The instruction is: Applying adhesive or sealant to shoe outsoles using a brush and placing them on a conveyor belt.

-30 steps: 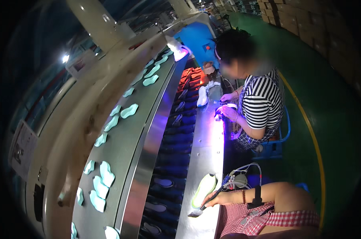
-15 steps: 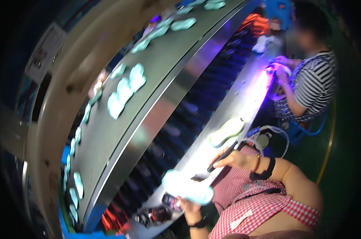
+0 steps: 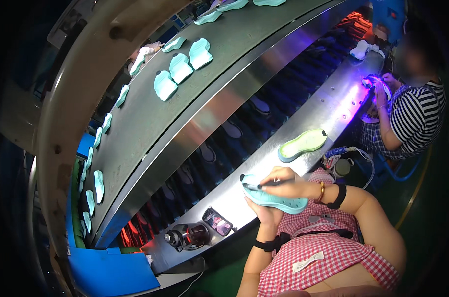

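Observation:
A light-blue shoe sole (image 3: 273, 199) rests in my left hand (image 3: 266, 213), which grips it from below and along its near side. My right hand (image 3: 286, 184) is closed around a brush (image 3: 260, 187) with a dark handle. The brush head meets the sole's upper face near the dark-tipped end; my fingers partly cover that spot. Just beyond my hands, a yellow-green sole (image 3: 306, 143) with a pale blue rim lies on the metal ledge (image 3: 244, 193).
A conveyor belt (image 3: 150, 126) carries several light-blue soles at the far left. Below it, a dark rack (image 3: 204, 153) holds more soles. A dark jug (image 3: 197, 234) and an open small case (image 3: 217, 221) stand on the ledge. A co-worker in stripes (image 3: 417, 111) sits at right under purple light.
The view has shifted. My left hand has brought the sole up and right, beneath my right hand, and turned it. The brush now lies lower across the sole, towards its dark-tipped end.

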`<action>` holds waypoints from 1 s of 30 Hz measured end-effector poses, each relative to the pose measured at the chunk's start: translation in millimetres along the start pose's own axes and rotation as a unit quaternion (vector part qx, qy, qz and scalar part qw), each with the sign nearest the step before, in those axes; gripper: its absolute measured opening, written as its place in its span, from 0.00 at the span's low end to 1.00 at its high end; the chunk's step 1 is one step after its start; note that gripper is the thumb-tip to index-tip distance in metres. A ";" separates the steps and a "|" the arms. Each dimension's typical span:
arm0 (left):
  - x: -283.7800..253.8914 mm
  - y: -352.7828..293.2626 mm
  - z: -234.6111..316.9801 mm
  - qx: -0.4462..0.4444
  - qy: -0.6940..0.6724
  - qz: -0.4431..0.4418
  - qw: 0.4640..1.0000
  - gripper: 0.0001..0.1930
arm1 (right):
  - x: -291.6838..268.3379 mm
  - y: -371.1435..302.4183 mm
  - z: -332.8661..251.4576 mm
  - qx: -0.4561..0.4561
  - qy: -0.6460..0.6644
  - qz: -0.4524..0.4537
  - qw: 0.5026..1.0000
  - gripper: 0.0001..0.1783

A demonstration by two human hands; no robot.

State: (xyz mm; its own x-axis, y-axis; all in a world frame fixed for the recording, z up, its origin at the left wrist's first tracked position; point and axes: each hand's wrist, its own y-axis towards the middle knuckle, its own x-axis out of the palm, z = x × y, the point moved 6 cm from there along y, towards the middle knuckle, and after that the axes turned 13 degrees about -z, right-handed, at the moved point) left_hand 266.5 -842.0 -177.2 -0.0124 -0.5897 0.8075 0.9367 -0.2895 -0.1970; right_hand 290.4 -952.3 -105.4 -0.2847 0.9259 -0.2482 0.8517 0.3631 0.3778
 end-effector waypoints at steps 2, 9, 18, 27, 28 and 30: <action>-10.3 1.7 12.9 0.024 0.022 0.001 0.999 0.35 | 12.6 -5.3 -18.1 -0.094 -0.097 -0.035 0.990 0.09; -16.0 -5.3 33.4 0.011 0.033 -0.072 0.997 0.37 | -9.2 -28.8 -24.2 0.010 0.036 -0.264 0.964 0.12; 31.9 -5.7 33.1 0.058 -0.061 -0.207 0.975 0.36 | -10.2 -17.6 -43.9 -0.005 0.143 -0.221 0.965 0.11; 10.4 -3.0 51.5 0.135 0.005 -0.112 0.984 0.44 | -21.4 -26.4 -43.4 -0.019 0.190 -0.217 0.957 0.12; 9.0 0.6 52.4 0.142 -0.009 -0.070 0.987 0.43 | -28.4 -23.4 -33.2 -0.017 0.147 -0.165 0.975 0.12; 19.8 -0.2 55.0 0.171 0.001 -0.078 0.982 0.43 | -27.0 -27.0 -20.4 0.010 0.128 -0.159 0.979 0.11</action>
State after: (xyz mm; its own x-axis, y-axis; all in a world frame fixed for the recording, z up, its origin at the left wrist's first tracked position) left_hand 285.3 -812.1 -130.6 -0.1647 -0.5594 0.8124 0.9862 -0.1064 0.1267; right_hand 266.1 -985.0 -90.7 -0.6361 0.7626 -0.1173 0.7097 0.6380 0.2988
